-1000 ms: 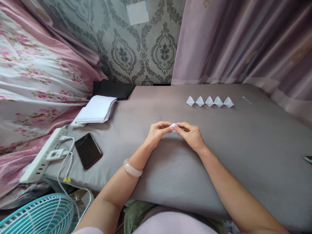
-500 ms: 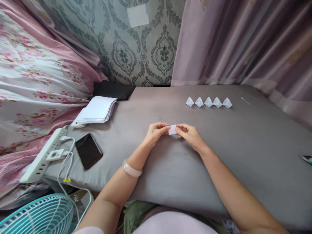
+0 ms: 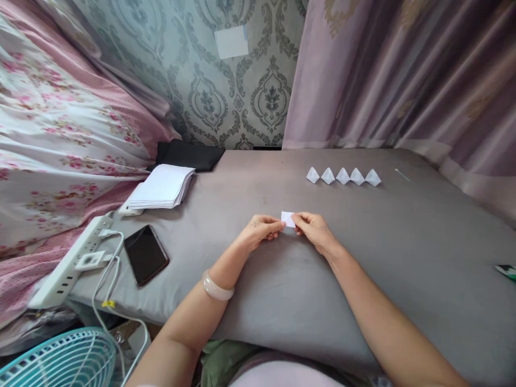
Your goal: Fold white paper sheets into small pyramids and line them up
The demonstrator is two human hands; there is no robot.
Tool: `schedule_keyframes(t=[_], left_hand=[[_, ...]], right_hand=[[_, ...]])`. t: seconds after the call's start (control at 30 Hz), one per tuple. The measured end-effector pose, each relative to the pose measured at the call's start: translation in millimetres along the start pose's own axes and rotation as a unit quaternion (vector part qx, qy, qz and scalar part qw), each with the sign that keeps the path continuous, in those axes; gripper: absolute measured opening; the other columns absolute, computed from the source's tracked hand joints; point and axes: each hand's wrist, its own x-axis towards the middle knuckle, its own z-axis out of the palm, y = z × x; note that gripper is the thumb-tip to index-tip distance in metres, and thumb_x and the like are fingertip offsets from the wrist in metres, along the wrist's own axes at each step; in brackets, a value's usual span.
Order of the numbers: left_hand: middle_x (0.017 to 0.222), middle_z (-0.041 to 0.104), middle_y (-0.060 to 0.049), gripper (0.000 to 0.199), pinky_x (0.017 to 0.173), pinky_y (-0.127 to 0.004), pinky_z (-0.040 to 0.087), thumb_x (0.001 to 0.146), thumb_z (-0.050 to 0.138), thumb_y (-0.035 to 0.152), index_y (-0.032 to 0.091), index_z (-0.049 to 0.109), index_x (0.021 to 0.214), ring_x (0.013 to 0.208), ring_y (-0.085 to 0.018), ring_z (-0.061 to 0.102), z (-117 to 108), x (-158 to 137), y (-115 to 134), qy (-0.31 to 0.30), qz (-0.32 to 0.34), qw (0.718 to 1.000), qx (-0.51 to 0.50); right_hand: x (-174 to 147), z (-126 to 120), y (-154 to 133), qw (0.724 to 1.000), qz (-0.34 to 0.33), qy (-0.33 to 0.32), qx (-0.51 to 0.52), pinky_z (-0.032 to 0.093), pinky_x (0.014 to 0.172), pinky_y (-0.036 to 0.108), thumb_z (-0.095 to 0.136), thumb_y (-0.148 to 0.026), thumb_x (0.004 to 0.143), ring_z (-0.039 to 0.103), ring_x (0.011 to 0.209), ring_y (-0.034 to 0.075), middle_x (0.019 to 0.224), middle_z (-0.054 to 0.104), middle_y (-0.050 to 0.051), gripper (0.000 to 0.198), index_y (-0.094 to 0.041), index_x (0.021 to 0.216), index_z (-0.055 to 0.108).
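One grey tabletop (image 3: 407,269) carries one paper stack (image 3: 161,185) and one dark phone (image 3: 146,255). One left hand (image 3: 261,231) and one right hand (image 3: 315,230), in front of five pointed paper shapes (image 3: 343,176), both pinch one small folded paper (image 3: 287,217) between them.

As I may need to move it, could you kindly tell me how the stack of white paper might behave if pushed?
The stack of white paper would probably shear into a skewed pile, since its layered edges look uneven and no binding shows. Its thin layers suggest it may bend when lifted by one corner. Rolling seems unlikely, given its low, flat shape.
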Motion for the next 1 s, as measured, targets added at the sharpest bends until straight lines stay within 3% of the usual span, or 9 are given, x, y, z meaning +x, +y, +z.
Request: schedule_keyframes(t=[0.1, 0.23, 0.33, 0.43, 0.67, 0.8, 0.9, 1.0], left_hand=[[0.051, 0.054, 0.002, 0.029, 0.041, -0.02, 0.024, 0.061, 0.08, 0.035, 0.01, 0.065, 0.064, 0.042, -0.003, 0.04, 4.1, -1.8, 0.6, 0.0, 0.008, 1.0, 0.01], [0.043, 0.051, 0.002, 0.023, 0.039, -0.021, 0.021, 0.064, 0.075, 0.026, 0.013, 0.059, 0.055, 0.036, -0.004, 0.037, 11.8, 1.3, 0.1, 0.082, -0.024, 0.996, -0.004], [0.038, 0.047, 0.002, 0.026, 0.037, -0.021, 0.02, 0.069, 0.072, 0.024, 0.014, 0.055, 0.052, 0.033, -0.005, 0.035, 16.1, 5.8, -0.4, 0.148, -0.068, 0.986, -0.023], [0.037, 0.044, 0.002, 0.029, 0.037, -0.021, 0.023, 0.073, 0.068, 0.023, 0.015, 0.051, 0.05, 0.033, -0.006, 0.036, 21.5, 9.8, -0.2, 0.17, -0.082, 0.982, -0.031], [0.043, 0.048, 0.002, 0.03, 0.038, -0.018, 0.028, 0.075, 0.069, 0.021, 0.015, 0.051, 0.052, 0.036, -0.004, 0.038, 37.0, 12.1, 1.7, 0.165, -0.11, 0.98, -0.019], [0.047, 0.056, -0.001, 0.026, 0.038, -0.019, 0.027, 0.076, 0.069, 0.03, 0.012, 0.061, 0.06, 0.037, -0.006, 0.041, 17.1, 2.6, -0.6, 0.136, -0.105, 0.984, 0.046], [0.05, 0.056, 0.001, 0.019, 0.043, -0.019, 0.029, 0.076, 0.069, 0.031, 0.014, 0.067, 0.068, 0.041, -0.007, 0.041, -8.6, -3.7, -2.6, 0.148, -0.031, 0.982, 0.113], [0.077, 0.066, -0.002, 0.01, 0.061, -0.021, 0.04, 0.074, 0.069, 0.024, 0.018, 0.072, 0.081, 0.061, -0.009, 0.052, -25.2, -3.0, -2.9, 0.086, 0.202, 0.932, 0.289]], right_hand=[[4.6, 1.0, 3.0, 0.998, -0.023, -0.007, -0.049, 0.041, 0.052, 0.025, 0.061, -0.052, 0.072, 0.049, 0.053, 0.011, 0.058, 0.059, -0.001, 0.037, -0.015, 0.076, 0.068], [11.4, 4.3, 8.8, 0.988, -0.062, 0.015, -0.139, 0.044, 0.056, 0.028, 0.054, -0.046, 0.08, 0.055, 0.059, 0.015, 0.065, 0.064, 0.002, 0.033, -0.016, 0.081, 0.069], [10.1, 6.9, 10.3, 0.945, -0.182, 0.068, -0.264, 0.048, 0.076, 0.033, 0.053, -0.032, 0.084, 0.061, 0.082, 0.021, 0.088, 0.068, 0.008, 0.023, -0.019, 0.093, 0.07], [3.0, 9.6, 10.4, 0.899, -0.274, 0.052, -0.337, 0.046, 0.087, 0.034, 0.044, -0.019, 0.089, 0.06, 0.096, 0.022, 0.101, 0.066, 0.011, 0.028, -0.019, 0.103, 0.068], [-10.6, 11.1, 12.3, 0.848, -0.256, -0.033, -0.463, 0.044, 0.087, 0.03, 0.036, -0.006, 0.087, 0.054, 0.1, 0.02, 0.102, 0.061, 0.01, 0.038, -0.02, 0.105, 0.067], [-12.5, 9.8, 12.1, 0.836, -0.245, -0.046, -0.489, 0.043, 0.087, 0.03, 0.036, -0.006, 0.087, 0.053, 0.101, 0.021, 0.106, 0.06, 0.011, 0.038, -0.018, 0.106, 0.066], [-11.2, 9.8, 13.0, 0.846, -0.238, -0.038, -0.476, 0.042, 0.088, 0.03, 0.036, -0.006, 0.087, 0.053, 0.105, 0.021, 0.111, 0.059, 0.011, 0.037, -0.019, 0.106, 0.066], [-8.1, 9.4, 15.5, 0.85, -0.244, -0.034, -0.465, 0.043, 0.09, 0.032, 0.041, -0.011, 0.088, 0.054, 0.105, 0.023, 0.109, 0.06, 0.012, 0.031, -0.018, 0.105, 0.065]])
